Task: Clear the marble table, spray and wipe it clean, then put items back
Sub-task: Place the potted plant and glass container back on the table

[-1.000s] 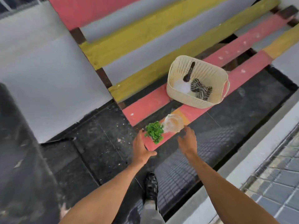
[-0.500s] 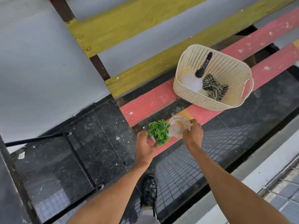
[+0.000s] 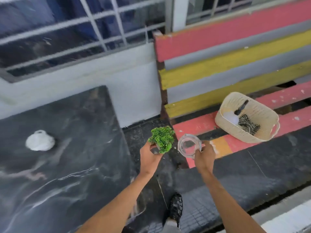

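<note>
My left hand point(image 3: 150, 158) grips a small potted green plant point(image 3: 162, 137) by its pot, held in the air just right of the black marble table point(image 3: 70, 165). A clear glass jar point(image 3: 188, 146) is held in my right hand point(image 3: 204, 158), above the front edge of the painted bench point(image 3: 235, 68). On the marble table's left part lies a white bag-like object point(image 3: 40, 140). A cream plastic basket point(image 3: 262, 132) stands on the bench seat; inside are a white spray bottle point(image 3: 233, 116) with a dark nozzle and a striped cloth point(image 3: 248, 125).
A white wall with a barred window point(image 3: 75, 34) runs behind the table. The bench stands right of the table with a narrow gap of dark floor point(image 3: 252, 174) between. My sandalled foot point(image 3: 175, 207) is on that floor. A pale curb point(image 3: 286, 221) lies at the lower right.
Both hands closed on the plant and the jar on the bench seat and lifted them. The view swung left, bringing the marble table and window into sight.
</note>
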A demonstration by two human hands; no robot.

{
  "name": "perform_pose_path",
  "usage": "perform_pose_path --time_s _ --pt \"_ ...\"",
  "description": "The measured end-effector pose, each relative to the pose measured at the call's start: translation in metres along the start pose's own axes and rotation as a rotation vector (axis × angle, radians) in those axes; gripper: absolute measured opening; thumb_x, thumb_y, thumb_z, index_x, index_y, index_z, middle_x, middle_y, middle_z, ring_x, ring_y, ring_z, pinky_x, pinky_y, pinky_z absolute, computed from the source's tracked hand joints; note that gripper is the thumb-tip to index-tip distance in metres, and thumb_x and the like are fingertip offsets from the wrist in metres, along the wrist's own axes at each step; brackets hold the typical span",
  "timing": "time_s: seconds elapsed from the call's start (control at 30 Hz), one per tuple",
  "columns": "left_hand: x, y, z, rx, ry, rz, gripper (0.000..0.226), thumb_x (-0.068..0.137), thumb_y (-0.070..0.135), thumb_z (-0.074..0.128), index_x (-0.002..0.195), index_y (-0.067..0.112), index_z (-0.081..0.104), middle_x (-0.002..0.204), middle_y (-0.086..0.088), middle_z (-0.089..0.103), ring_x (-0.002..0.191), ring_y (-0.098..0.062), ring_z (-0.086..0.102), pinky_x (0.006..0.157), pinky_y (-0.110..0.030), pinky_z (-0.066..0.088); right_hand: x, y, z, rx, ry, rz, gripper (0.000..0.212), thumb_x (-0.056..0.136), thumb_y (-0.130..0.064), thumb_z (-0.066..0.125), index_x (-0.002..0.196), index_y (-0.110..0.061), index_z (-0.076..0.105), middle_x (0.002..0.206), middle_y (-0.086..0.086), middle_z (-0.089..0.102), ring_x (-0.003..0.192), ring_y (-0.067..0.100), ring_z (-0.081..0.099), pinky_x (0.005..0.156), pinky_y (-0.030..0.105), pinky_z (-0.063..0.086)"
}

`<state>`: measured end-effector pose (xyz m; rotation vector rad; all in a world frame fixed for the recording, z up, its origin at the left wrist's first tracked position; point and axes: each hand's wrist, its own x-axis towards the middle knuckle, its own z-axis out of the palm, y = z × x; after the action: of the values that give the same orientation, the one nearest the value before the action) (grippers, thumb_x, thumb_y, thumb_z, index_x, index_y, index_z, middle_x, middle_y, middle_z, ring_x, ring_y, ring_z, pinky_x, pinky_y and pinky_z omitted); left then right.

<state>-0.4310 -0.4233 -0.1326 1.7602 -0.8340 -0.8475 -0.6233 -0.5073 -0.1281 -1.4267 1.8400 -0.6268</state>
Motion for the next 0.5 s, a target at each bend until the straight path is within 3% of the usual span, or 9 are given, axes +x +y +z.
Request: perform_pose_path --time_s 0.07,0.2,0.33,0.4,0.5 --pt "-0.007 0.015 -0.054 -0.005 0.057 0.019 0.050 0.071 0.018 0.099 0.114 0.029 0.074 0.102 0.022 0.080 0.095 0.000 0.075 0.089 -0.019 0.058 -0.035 -0.038 0.014 0.030 -0.034 -0.065 0.028 0.077 0.011 0.056 0.101 -0.002 0.060 0.094 0.015 0.063 0.086 0.035 0.056 0.071 0.040 0.042" --pt "-0.024 0.021 -0.219 -0.003 0.220 0.077 0.057 0.070 0.002 0.096 0.108 0.037 0.072 0.098 0.030 0.079 0.093 0.010 0.073 0.087 -0.009 0.054 -0.132 -0.129 0.074 0.085 -0.113 -0.182 0.024 0.078 0.006 0.058 0.097 -0.008 0.064 0.094 0.012 0.068 0.085 0.031 0.061 0.078 0.046 0.050" --pt "-0.027 -0.003 -0.366 0.031 0.319 0.005 0.051 0.069 -0.002 0.096 0.107 0.022 0.073 0.089 0.027 0.078 0.085 0.013 0.072 0.084 -0.012 0.057 -0.219 -0.189 0.148 0.076 -0.214 -0.272 0.023 0.077 0.007 0.059 0.092 -0.009 0.065 0.087 0.010 0.070 0.083 0.031 0.065 0.078 0.047 0.053" --pt "-0.021 -0.019 -0.432 0.033 0.341 -0.044 0.047 0.069 -0.005 0.095 0.108 0.013 0.075 0.093 0.012 0.080 0.083 0.005 0.073 0.085 -0.024 0.059 -0.262 -0.212 0.189 0.052 -0.290 -0.304 0.025 0.076 0.008 0.058 0.090 -0.011 0.064 0.083 0.007 0.068 0.080 0.030 0.066 0.074 0.047 0.054" --pt "-0.001 -0.037 -0.513 0.076 0.371 -0.084 0.050 0.071 -0.006 0.094 0.116 0.003 0.075 0.102 -0.007 0.080 0.092 -0.019 0.075 0.091 -0.035 0.059 -0.317 -0.239 0.255 0.014 -0.387 -0.300 0.027 0.077 0.008 0.056 0.091 -0.013 0.065 0.087 0.003 0.067 0.080 0.026 0.066 0.074 0.049 0.056"
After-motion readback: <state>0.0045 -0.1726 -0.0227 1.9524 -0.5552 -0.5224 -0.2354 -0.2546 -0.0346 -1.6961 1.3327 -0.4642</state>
